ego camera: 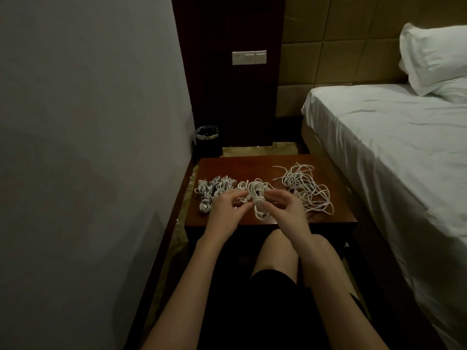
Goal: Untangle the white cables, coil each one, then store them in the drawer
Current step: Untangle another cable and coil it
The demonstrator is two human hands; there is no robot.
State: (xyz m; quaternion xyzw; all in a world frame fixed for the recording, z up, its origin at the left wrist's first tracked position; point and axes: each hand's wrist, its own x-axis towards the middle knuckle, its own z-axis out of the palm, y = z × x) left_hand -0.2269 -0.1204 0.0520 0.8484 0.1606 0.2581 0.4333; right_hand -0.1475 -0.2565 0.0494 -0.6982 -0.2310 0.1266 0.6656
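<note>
A coiled white cable (257, 199) hangs upright between my hands above the front of the brown nightstand (267, 221). My left hand (227, 210) pinches the wrap at its middle from the left. My right hand (288, 210) holds the coil from the right with curled fingers. Several coiled white cables (214, 190) lie in a group on the left of the nightstand top. A loose tangle of white cables (307, 188) lies on the right side. No drawer is visible from here.
A grey wall runs along the left. A black waste bin (207, 141) stands on the floor behind the nightstand. A bed with white sheets (394, 152) and a pillow (434, 56) is close on the right. My knee (278, 251) is below the nightstand's front edge.
</note>
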